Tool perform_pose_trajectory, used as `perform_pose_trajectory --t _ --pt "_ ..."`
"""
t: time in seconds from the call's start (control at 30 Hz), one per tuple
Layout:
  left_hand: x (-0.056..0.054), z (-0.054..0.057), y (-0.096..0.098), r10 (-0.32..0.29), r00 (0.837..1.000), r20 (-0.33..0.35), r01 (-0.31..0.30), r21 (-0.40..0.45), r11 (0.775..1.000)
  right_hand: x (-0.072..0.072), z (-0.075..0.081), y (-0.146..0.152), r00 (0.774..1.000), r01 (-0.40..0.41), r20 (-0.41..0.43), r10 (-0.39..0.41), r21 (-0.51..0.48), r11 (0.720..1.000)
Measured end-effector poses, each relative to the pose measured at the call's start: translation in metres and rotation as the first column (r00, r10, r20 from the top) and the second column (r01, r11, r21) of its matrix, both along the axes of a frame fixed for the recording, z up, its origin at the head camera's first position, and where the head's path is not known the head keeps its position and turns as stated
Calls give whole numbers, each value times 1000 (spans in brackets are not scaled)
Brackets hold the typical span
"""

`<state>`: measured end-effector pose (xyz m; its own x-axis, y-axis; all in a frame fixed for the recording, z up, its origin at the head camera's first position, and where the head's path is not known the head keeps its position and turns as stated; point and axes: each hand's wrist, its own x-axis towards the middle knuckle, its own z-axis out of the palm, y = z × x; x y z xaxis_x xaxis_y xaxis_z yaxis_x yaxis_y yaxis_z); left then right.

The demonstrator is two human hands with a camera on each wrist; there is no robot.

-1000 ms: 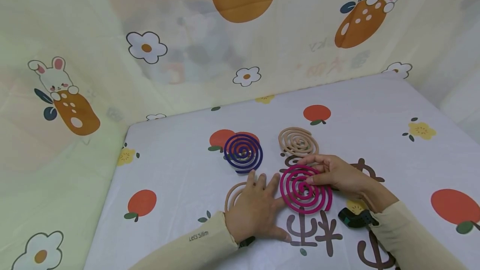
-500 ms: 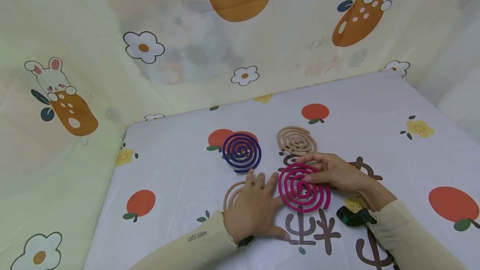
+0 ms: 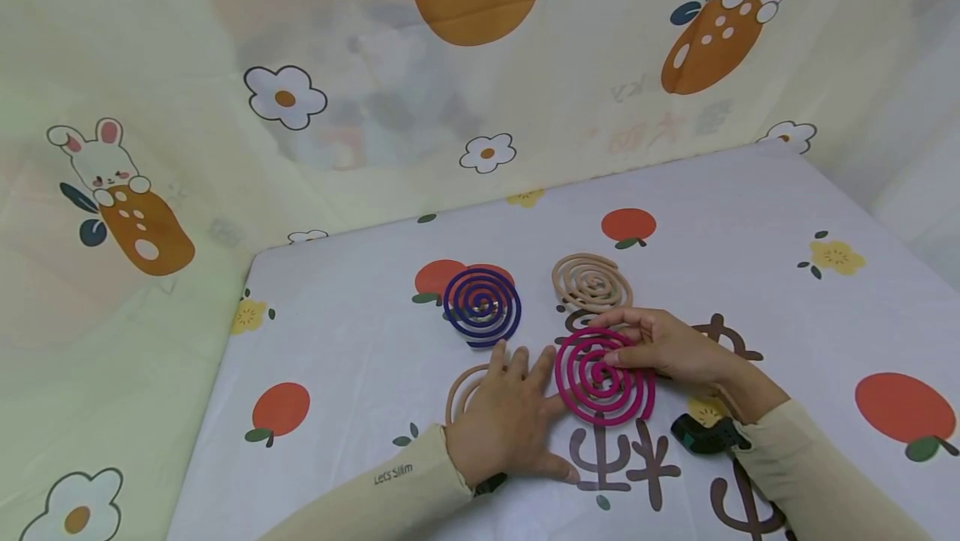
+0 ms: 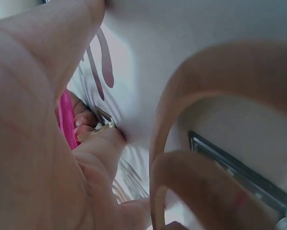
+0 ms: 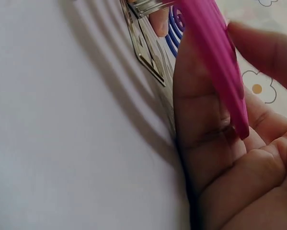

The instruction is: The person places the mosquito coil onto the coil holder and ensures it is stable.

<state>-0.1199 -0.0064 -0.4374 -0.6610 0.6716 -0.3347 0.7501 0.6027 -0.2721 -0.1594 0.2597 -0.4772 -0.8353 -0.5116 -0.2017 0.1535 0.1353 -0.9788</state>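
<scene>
My right hand (image 3: 667, 349) pinches a pink mosquito coil (image 3: 601, 373), thumb on top near its centre and fingers underneath. Below the coil, a thin metal coil stand (image 5: 150, 67) shows in the right wrist view. My left hand (image 3: 504, 424) lies with fingers spread, and its index finger reaches under the pink coil. In the left wrist view that fingertip (image 4: 117, 135) is right at the metal stand. Beneath the left palm is a tan coil (image 3: 450, 401), mostly hidden in the head view. Just past the left fingertips sits a dark blue coil (image 3: 482, 301).
Another tan coil (image 3: 592, 283) lies beyond my right hand, with a bit of metal at its centre. A white printed cloth (image 3: 345, 341) covers the table. A patterned cream curtain (image 3: 375, 191) rises at the back edge and left side.
The pink coil has shifted very slightly against the left hand and turned a little in the right hand's pinch. Otherwise the whole view drifts slightly left; the left hand stays in place.
</scene>
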Motion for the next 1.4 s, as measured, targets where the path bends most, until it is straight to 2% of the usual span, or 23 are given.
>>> perform_pose_trajectory --t 0.3,0.67,1.0,1.4 --pt "0 -1 0 0 1000 -8 0 3 1000 0 2 1 999 -40 10 41 -32 999" --pt "0 -4 0 -2 1000 -15 2 7 1000 0 1 1 999 -32 -9 32 -13 999" --pt "0 0 -1 -2 1000 -2 2 10 1000 0 1 2 999 -47 18 48 -77 996" --pt "1 1 -2 -7 1000 -10 7 14 1000 -1 -2 2 999 -41 18 43 -78 996"
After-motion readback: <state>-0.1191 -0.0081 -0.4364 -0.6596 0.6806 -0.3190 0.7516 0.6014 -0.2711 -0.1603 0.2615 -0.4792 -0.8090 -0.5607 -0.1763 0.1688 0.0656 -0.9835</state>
